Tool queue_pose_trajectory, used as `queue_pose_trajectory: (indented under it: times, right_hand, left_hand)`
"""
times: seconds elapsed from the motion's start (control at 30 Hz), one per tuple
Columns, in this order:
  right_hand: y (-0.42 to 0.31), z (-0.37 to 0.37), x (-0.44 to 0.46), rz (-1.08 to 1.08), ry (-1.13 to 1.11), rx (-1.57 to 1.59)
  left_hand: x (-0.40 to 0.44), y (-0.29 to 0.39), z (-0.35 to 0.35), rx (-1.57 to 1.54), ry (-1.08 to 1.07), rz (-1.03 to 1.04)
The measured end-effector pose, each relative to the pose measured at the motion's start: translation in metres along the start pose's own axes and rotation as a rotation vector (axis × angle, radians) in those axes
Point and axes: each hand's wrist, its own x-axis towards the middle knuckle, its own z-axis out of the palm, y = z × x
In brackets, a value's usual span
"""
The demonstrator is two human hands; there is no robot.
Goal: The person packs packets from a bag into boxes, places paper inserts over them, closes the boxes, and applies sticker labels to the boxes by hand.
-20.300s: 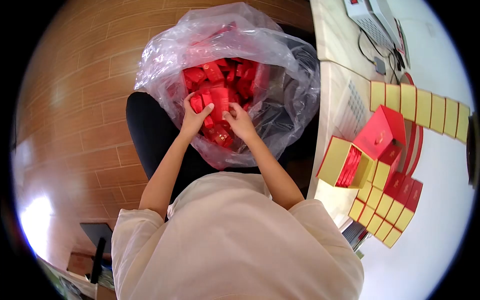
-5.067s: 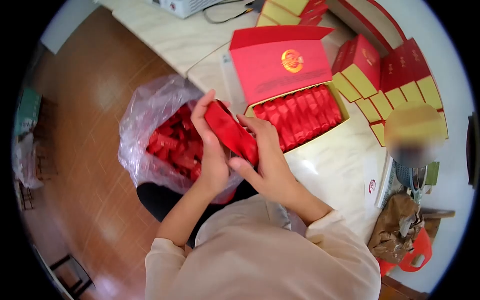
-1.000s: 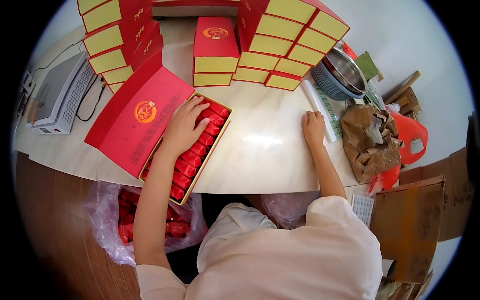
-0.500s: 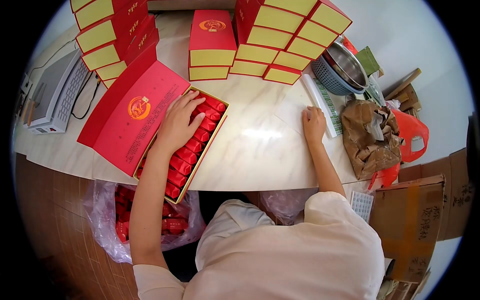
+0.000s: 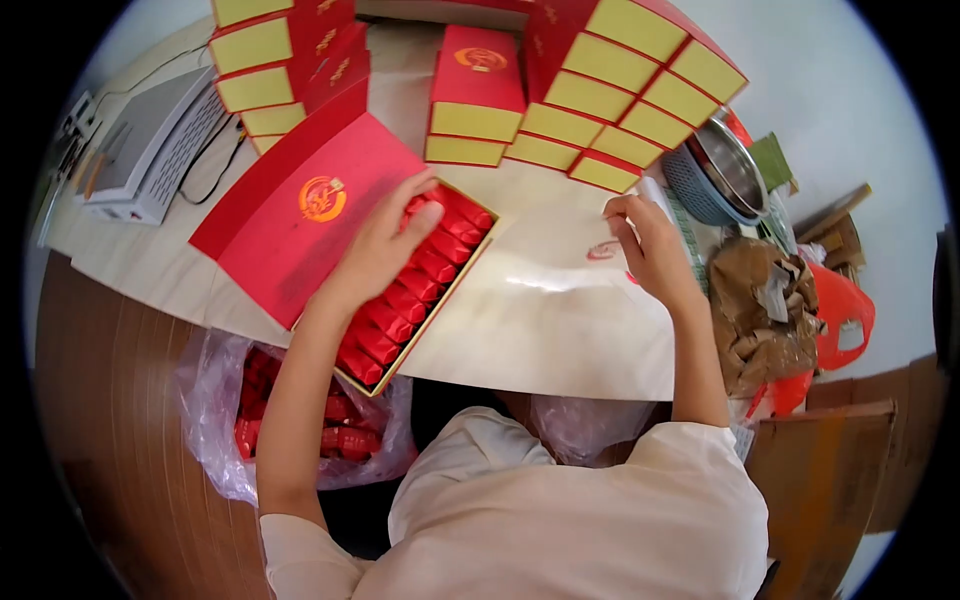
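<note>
My left hand (image 5: 390, 240) rests over the far end of an open red box, thumb apart and fingers stretched out. Red wrapped packets (image 5: 405, 300) fill the box in a row, partly hidden under that hand and forearm. The box's lid (image 5: 290, 220) lies folded back to the left, with a gold emblem and small print. On the right, my right hand (image 5: 645, 240) is raised above the table, fingers bent and pinched on a thin pale sheet with red print (image 5: 603, 250). The sheet's outline is hard to make out against the table.
Stacked red-and-yellow boxes (image 5: 590, 95) stand at the back, with another stack (image 5: 255, 85) at back left. A grey device (image 5: 150, 145) sits at far left. A basket (image 5: 700, 185), crumpled brown paper (image 5: 750, 320) and a cardboard box (image 5: 820, 490) line the right. Below is a plastic bag (image 5: 215, 420) of red packets.
My right hand has lifted from the table with the thin sheet, whose red print now shows. My left hand stays over the packets. The whole view has shifted somewhat.
</note>
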Motion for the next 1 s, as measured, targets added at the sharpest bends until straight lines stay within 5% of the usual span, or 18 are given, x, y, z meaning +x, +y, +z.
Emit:
queue_pose_trajectory:
  times: [0.07, 0.13, 0.3, 0.37, 0.53, 0.67, 0.77, 1.0]
  right_hand:
    - [-0.035, -0.001, 0.015, -0.062, -0.116, 0.067]
    - [-0.063, 0.005, 0.028, -0.181, -0.259, 0.117]
    - [-0.089, 0.038, 0.059, -0.308, -0.378, 0.328]
    - [-0.093, 0.046, 0.070, -0.154, -0.514, 0.470]
    - [-0.040, 0.074, 0.104, -0.232, -0.595, 0.366]
    - [-0.014, 0.111, 0.124, 0.187, -0.635, 0.824]
    - [-0.010, 0.138, 0.124, 0.232, -0.589, 0.621]
    - [-0.007, 0.160, 0.117, 0.239, -0.517, 0.511]
  left_hand:
    - [-0.022, 0.014, 0.003, 0.076, -0.011, 0.327]
    - [-0.048, 0.035, 0.009, 0.094, 0.003, 0.415]
    - [-0.091, 0.032, 0.006, 0.346, 0.338, 0.295]
    - [-0.104, 0.024, -0.003, 0.146, 0.505, 0.157]
    - [-0.133, 0.004, -0.027, -0.009, 0.691, -0.104]
    - [-0.138, -0.029, -0.019, -0.129, 0.793, -0.157]
    - [-0.135, -0.026, -0.007, 0.464, 0.894, -0.168]
    - [-0.133, -0.034, 0.002, 0.609, 0.967, -0.139]
